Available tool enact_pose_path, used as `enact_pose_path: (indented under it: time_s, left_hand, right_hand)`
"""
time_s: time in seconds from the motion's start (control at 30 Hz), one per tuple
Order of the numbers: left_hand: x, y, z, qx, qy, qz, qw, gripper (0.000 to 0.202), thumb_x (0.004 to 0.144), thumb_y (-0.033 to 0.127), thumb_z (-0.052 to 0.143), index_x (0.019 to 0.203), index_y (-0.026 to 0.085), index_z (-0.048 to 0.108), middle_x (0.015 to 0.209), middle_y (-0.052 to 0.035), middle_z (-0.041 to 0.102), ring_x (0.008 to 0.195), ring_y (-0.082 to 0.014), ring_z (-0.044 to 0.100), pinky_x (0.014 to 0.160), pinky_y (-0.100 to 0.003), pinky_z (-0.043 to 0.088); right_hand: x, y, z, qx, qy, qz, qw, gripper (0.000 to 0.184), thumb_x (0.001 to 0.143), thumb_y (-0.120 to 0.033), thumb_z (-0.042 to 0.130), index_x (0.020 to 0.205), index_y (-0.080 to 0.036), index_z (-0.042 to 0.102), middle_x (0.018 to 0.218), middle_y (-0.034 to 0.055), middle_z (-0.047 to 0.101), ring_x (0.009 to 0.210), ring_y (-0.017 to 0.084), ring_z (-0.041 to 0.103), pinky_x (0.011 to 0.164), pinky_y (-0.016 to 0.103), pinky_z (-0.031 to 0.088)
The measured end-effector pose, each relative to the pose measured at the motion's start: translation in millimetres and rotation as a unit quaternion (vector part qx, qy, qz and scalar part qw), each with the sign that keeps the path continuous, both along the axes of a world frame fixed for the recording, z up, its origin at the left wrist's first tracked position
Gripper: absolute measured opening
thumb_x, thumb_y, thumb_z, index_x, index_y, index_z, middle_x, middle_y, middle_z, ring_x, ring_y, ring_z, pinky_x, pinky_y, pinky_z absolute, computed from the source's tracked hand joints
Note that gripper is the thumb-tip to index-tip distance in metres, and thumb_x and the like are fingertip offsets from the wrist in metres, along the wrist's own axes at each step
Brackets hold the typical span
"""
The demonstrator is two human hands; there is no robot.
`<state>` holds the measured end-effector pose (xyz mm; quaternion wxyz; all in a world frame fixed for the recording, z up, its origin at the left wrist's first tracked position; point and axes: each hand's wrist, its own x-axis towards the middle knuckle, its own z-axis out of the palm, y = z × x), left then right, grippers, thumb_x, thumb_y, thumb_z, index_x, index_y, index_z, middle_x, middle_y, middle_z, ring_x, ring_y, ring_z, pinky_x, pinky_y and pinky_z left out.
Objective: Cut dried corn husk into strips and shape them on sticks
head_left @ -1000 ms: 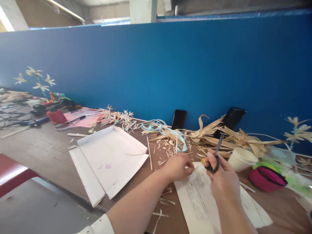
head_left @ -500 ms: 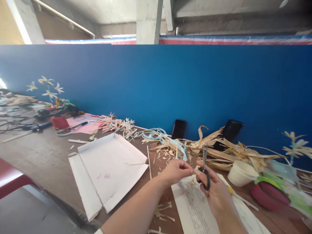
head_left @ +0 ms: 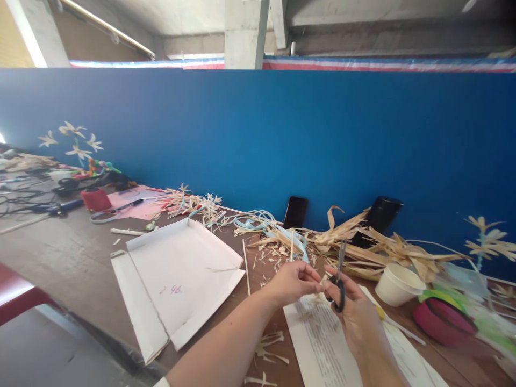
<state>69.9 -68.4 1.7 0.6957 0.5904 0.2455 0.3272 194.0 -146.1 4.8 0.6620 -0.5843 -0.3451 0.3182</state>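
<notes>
My right hand (head_left: 350, 301) is closed around a pair of scissors (head_left: 339, 285) with black handles, the blades pointing up and away. Its thumb and forefinger also come close to a small pale piece of husk (head_left: 324, 278) at the fingertips. My left hand (head_left: 296, 280) pinches at that same spot, its fingertips meeting the right hand's; most of the piece is hidden by the fingers. Below both hands lies a printed paper sheet (head_left: 322, 338). Pale cut husk pieces (head_left: 271, 346) are scattered on the table to the left of the paper.
A white box lid (head_left: 189, 290) lies at the left. Dried husks (head_left: 399, 250), a phone (head_left: 295, 213) and a black cylinder (head_left: 382, 217) are along the blue partition (head_left: 258, 140). A white cup (head_left: 399, 285) and a dark pink roll (head_left: 443, 321) stand at the right.
The scissors have tilted slightly to the right in my right hand. Both hands stay together at nearly the same place; the view has shifted a little.
</notes>
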Motion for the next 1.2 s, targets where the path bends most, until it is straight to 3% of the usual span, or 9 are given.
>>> enact_pose_path:
  time_s: [0.17,0.3,0.53,0.73,0.87,1.2]
  left_hand:
    - [-1,2,-1.4,0.010,0.019,-0.015,1.000,0.032,0.059,0.030,0.075,0.082,0.012,0.062,0.074,-0.0025,0.061,0.066,-0.0099,0.056,0.066,-0.024,0.044]
    - [-1,3,-5.5,0.035,0.045,-0.005,0.998,0.032,0.062,0.031,0.072,0.087,0.014,0.064,0.074,-0.0020,0.063,0.066,-0.0103,0.056,0.064,-0.024,0.043]
    - [-2,0,0.8,0.027,0.077,0.051,0.995,0.026,0.063,0.037,0.070,0.073,0.013,0.064,0.067,-0.0006,0.060,0.060,-0.0087,0.049,0.059,-0.021,0.037]
    - [-5,10,4.3,-0.003,0.003,0.139,0.990,0.025,0.065,0.037,0.067,0.071,0.013,0.062,0.057,0.0027,0.053,0.051,-0.0055,0.039,0.053,-0.020,0.031]
    - [-5,14,5.7,-0.009,-0.012,0.172,0.985,0.023,0.065,0.034,0.066,0.070,0.012,0.061,0.057,0.0026,0.052,0.052,-0.0065,0.042,0.054,-0.021,0.033]
    - [-7,6,19.5,-0.035,-0.022,0.188,0.981,0.017,0.065,0.025,0.066,0.071,0.010,0.063,0.057,0.0022,0.053,0.051,-0.0057,0.040,0.052,-0.019,0.031]
  right_hand:
    - [7,0,-5.0,-0.012,0.033,0.018,0.999,0.060,0.061,-0.036,0.076,0.118,-0.024,0.059,0.075,-0.0013,0.066,0.062,0.015,0.057,0.055,0.024,0.043]
    - [6,1,-4.4,-0.012,0.024,0.011,1.000,0.065,0.058,-0.038,0.077,0.119,-0.022,0.059,0.068,-0.0025,0.064,0.056,0.013,0.054,0.051,0.024,0.041]
    - [3,1,-3.6,-0.038,-0.010,0.002,0.999,0.065,0.059,-0.047,0.073,0.118,-0.021,0.060,0.064,-0.0009,0.062,0.056,0.014,0.053,0.048,0.024,0.039]
    - [0,3,-6.8,-0.151,-0.074,0.122,0.978,0.054,0.068,-0.056,0.063,0.111,-0.023,0.064,0.066,0.0017,0.063,0.059,0.016,0.054,0.045,0.023,0.036]
    - [-1,2,-10.9,-0.150,-0.070,0.191,0.968,0.055,0.068,-0.056,0.062,0.112,-0.022,0.063,0.066,0.0014,0.061,0.057,0.014,0.050,0.042,0.022,0.031]
    - [-2,0,-7.6,-0.139,-0.083,0.190,0.968,0.056,0.067,-0.055,0.064,0.114,-0.023,0.063,0.062,-0.0014,0.056,0.055,0.013,0.047,0.042,0.021,0.031]
